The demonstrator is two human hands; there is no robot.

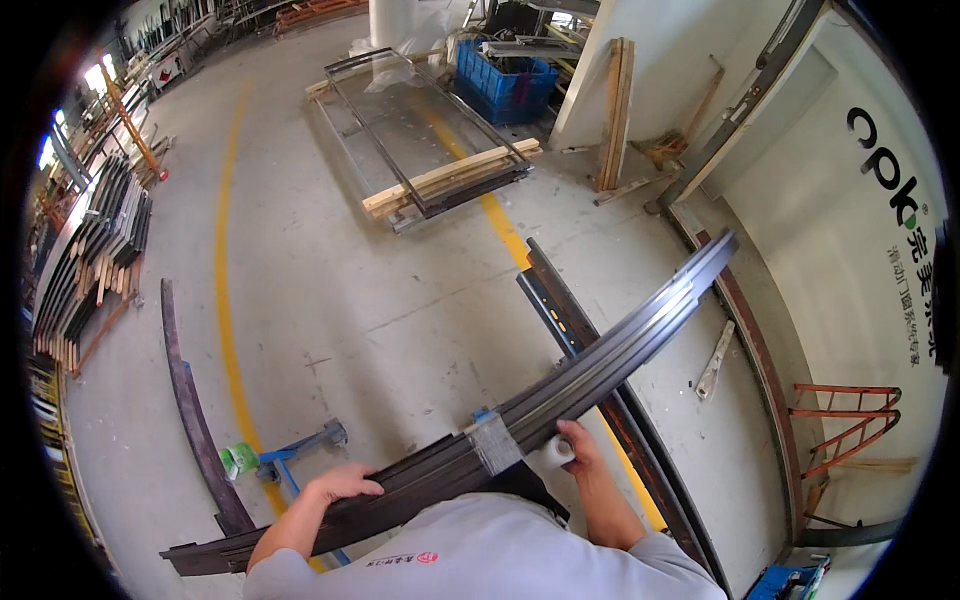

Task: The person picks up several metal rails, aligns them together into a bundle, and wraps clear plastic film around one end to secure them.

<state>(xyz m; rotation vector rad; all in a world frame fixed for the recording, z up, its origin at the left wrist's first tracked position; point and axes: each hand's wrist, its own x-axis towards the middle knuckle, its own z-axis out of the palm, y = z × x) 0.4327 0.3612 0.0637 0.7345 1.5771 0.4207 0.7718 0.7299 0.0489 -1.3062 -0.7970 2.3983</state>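
Note:
A long bundle of dark metal profiles [600, 372] lies slantwise in front of me, from the lower left to the upper right. A band of pale, shiny wrap [493, 443] goes around its middle. My left hand [343, 484] is closed over the upper edge of the bundle, left of the band. My right hand [580, 450] grips a small white roll of wrap or tape [553, 452], close to the bundle's near side and just right of the band. Part of the roll is hidden by my fingers. My shirt covers some of the bundle's near edge.
A blue stand [300, 445] is beside the bundle, with a green-and-white roll [238, 460] near it. Dark rails [655, 450] run under the bundle at right. Farther off are a metal frame on wood [430, 190], a blue crate [505, 85] and stacked profiles [90, 250]. An orange rack [850, 425] stands right.

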